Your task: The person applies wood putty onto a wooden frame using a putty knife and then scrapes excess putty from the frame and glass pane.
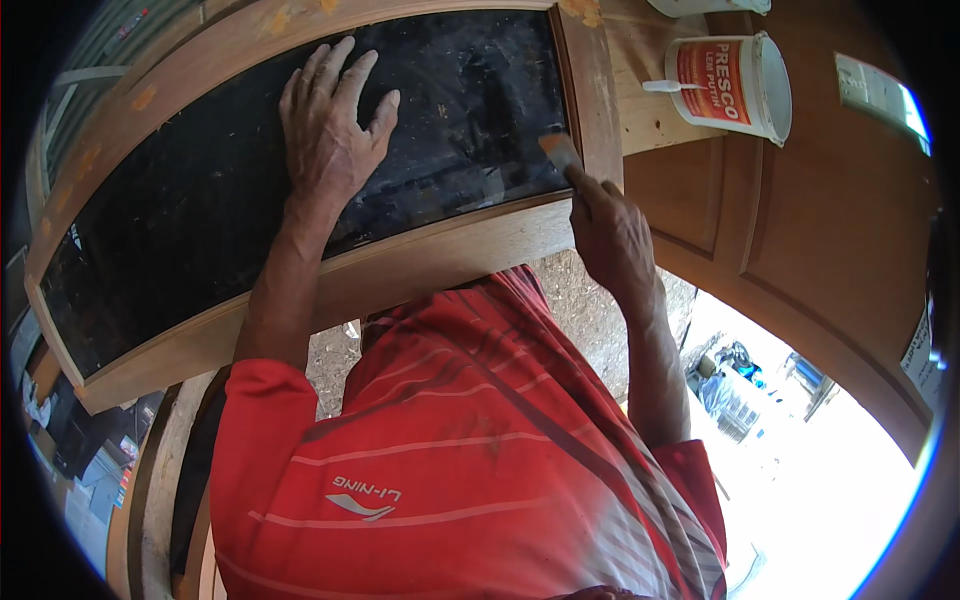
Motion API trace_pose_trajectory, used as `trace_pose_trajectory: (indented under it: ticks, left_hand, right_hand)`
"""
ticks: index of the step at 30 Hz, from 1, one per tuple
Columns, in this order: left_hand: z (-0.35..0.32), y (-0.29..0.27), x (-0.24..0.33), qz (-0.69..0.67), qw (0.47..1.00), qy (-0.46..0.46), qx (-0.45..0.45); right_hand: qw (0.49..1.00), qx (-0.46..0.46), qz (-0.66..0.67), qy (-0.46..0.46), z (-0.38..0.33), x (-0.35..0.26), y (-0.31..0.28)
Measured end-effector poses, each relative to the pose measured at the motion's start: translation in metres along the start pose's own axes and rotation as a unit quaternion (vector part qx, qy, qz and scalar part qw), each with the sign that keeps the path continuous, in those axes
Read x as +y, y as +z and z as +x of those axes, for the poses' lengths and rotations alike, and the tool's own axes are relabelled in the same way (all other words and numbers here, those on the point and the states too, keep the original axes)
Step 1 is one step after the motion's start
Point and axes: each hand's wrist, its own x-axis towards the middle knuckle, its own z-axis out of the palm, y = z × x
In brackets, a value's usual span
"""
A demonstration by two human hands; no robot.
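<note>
Head view: nearest, a red striped shirt (450, 450) fills the lower middle of the frame. Right of centre, the right hand (615, 235) is closed around a flat-ended tool (562, 152), whose orange-tinged tip points up and left at the right end of a black panel (450, 120). Across the upper left and centre, that panel sits inside a wooden frame (440, 258); the left hand (335, 140) rests palm down on its dark surface, fingers spread wide. Beyond, at upper right, a white tub (755, 90) with a red label stands near a brown panelled door (810, 250).
</note>
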Motion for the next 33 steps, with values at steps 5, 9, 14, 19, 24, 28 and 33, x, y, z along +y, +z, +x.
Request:
trace_pose_trajectory:
  ticks: [5, 9, 14, 19, 24, 28, 33]
  left_hand:
    - [-0.003, 0.001, -0.005, -0.005, 1.000, -0.002, 0.004]
    - [0.000, 0.001, -0.002, 0.000, 1.000, -0.001, 0.000]
    - [0.000, 0.001, -0.002, 0.001, 1.000, -0.002, 0.001]
    - [0.001, 0.001, -0.005, 0.008, 1.000, 0.008, 0.012]
    - [-0.003, 0.002, -0.005, 0.000, 1.000, -0.001, 0.008]
    - [-0.001, 0.001, -0.003, -0.011, 1.000, -0.003, 0.009]
    - [-0.003, 0.003, -0.005, -0.003, 1.000, 0.003, 0.013]
  right_hand:
    - [1.000, 0.001, 0.014, -0.004, 0.000, -0.004, -0.003]
    - [0.999, 0.009, 0.034, -0.010, 0.012, 0.003, 0.000]
    - [1.000, -0.018, 0.018, -0.013, 0.000, 0.005, -0.006]
    - [0.999, -0.030, 0.016, -0.014, 0.007, 0.003, -0.013]
    - [0.996, 0.026, 0.079, -0.040, 0.007, 0.013, -0.001]
    - [0.961, -0.005, 0.272, 0.051, -0.010, 0.018, -0.010]
    - [0.917, -0.085, 0.328, 0.210, -0.025, 0.012, -0.017]
